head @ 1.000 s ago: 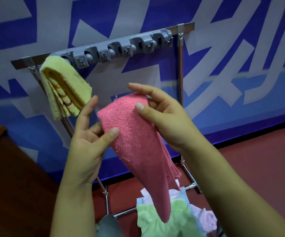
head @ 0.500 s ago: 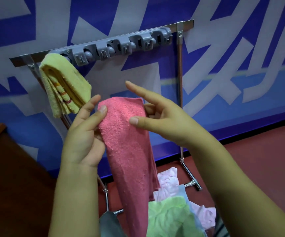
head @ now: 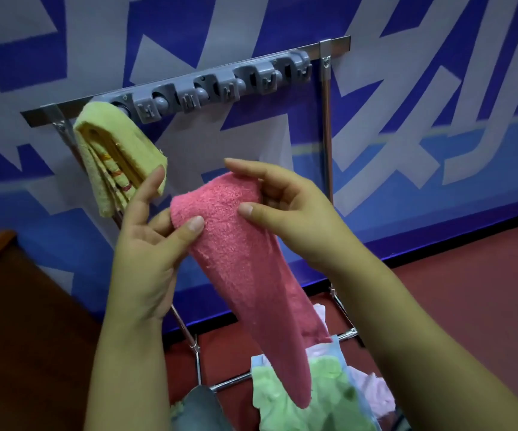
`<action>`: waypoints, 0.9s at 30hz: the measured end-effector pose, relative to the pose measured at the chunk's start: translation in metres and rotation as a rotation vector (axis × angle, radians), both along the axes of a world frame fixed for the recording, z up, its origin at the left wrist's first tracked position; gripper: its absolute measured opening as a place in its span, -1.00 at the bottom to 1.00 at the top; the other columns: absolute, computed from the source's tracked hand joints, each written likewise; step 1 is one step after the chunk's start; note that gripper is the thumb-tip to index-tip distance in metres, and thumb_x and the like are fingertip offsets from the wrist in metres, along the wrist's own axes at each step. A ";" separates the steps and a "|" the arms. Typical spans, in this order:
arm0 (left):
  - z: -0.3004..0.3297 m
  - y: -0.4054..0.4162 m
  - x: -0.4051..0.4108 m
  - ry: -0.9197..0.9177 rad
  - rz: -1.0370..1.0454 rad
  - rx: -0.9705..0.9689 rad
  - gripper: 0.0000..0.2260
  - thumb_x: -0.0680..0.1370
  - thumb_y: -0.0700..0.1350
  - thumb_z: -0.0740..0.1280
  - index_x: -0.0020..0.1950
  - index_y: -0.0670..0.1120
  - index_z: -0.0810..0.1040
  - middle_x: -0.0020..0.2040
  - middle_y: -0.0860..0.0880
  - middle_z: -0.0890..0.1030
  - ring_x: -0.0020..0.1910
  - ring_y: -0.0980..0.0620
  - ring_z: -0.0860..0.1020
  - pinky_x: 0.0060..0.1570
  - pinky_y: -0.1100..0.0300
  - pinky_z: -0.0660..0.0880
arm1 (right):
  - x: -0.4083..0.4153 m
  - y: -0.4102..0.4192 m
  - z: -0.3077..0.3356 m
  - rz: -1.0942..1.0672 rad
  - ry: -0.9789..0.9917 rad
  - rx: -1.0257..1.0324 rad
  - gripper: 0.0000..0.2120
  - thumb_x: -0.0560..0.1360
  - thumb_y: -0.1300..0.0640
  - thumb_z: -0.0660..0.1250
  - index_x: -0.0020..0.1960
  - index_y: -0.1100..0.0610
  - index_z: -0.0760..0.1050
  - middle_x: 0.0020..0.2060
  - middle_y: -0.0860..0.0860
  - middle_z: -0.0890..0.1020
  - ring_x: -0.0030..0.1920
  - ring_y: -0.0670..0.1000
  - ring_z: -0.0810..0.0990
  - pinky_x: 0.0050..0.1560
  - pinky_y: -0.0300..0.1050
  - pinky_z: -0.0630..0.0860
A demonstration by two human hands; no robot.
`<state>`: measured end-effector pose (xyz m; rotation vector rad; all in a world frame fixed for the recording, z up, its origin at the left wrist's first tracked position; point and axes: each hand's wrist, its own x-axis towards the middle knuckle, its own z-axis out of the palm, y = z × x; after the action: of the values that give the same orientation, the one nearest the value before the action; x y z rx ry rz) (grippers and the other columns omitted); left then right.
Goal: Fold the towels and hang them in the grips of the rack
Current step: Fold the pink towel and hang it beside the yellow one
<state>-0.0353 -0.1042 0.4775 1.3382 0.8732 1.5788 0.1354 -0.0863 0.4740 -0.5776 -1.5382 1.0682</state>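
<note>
A folded pink towel [head: 245, 269] hangs down in front of me, narrowing to a point at the bottom. My left hand [head: 148, 247] pinches its upper left edge between thumb and fingers. My right hand [head: 285, 206] grips its upper right corner, fingers behind and thumb in front. Above stands the metal rack [head: 326, 126] with a grey strip of grips [head: 220, 88]. A folded yellow towel [head: 117, 154] hangs in the leftmost grip; the other grips hold nothing.
A heap of loose towels, green [head: 310, 399] and pale pink [head: 372, 390], lies on the red floor [head: 469, 290] at the rack's foot. A blue and white wall [head: 438, 119] stands right behind the rack. A brown wooden surface [head: 9, 321] lies at the left.
The towel's top has been rolled narrower and tilted, its tail swinging right. My left thumb has come onto the front of the towel, and my right hand has closed onto the corner.
</note>
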 end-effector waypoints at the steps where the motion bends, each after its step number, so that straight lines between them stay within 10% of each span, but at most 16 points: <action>1: 0.001 0.001 0.003 0.006 0.020 0.028 -0.41 0.32 -0.28 0.36 0.27 0.15 0.40 -0.17 0.03 0.71 -0.13 0.13 0.65 -0.15 0.24 0.60 | 0.001 -0.001 0.000 -0.031 -0.042 0.035 -0.52 0.47 0.42 0.28 0.23 -0.06 0.45 0.15 -0.05 0.56 0.18 -0.12 0.52 0.18 -0.24 0.45; 20: 0.007 0.011 0.020 -0.026 0.163 0.326 -0.72 0.44 -0.31 0.37 0.04 0.02 0.53 -0.03 -0.02 0.58 -0.03 0.13 0.57 -0.01 0.23 0.52 | 0.010 0.002 0.013 -0.563 -0.493 0.459 -0.69 0.47 0.16 0.34 0.22 0.05 0.51 0.04 0.05 0.50 0.05 0.01 0.50 0.11 -0.23 0.42; 24: 0.014 0.016 0.016 0.000 0.142 0.338 -0.70 0.44 -0.32 0.36 0.06 0.03 0.53 -0.02 0.01 0.58 -0.03 0.12 0.56 -0.01 0.18 0.52 | 0.012 0.004 0.029 -0.383 -0.616 0.388 -0.72 0.44 0.11 0.41 0.14 -0.01 0.51 0.36 0.05 0.26 0.45 -0.01 0.17 0.33 -0.34 0.19; 27: 0.017 0.022 0.010 0.015 0.069 0.316 -0.67 0.45 -0.36 0.35 0.09 0.01 0.52 -0.02 -0.05 0.57 -0.07 0.12 0.57 -0.08 0.21 0.54 | 0.008 0.009 0.051 -0.167 -0.629 0.343 -0.77 0.41 0.20 0.45 0.04 0.08 0.53 0.21 0.02 0.52 0.28 -0.09 0.42 0.24 -0.26 0.42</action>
<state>-0.0254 -0.0824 0.4945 1.5544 0.7045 1.8186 0.1438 -0.0774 0.5246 -0.8296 -2.1162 0.4873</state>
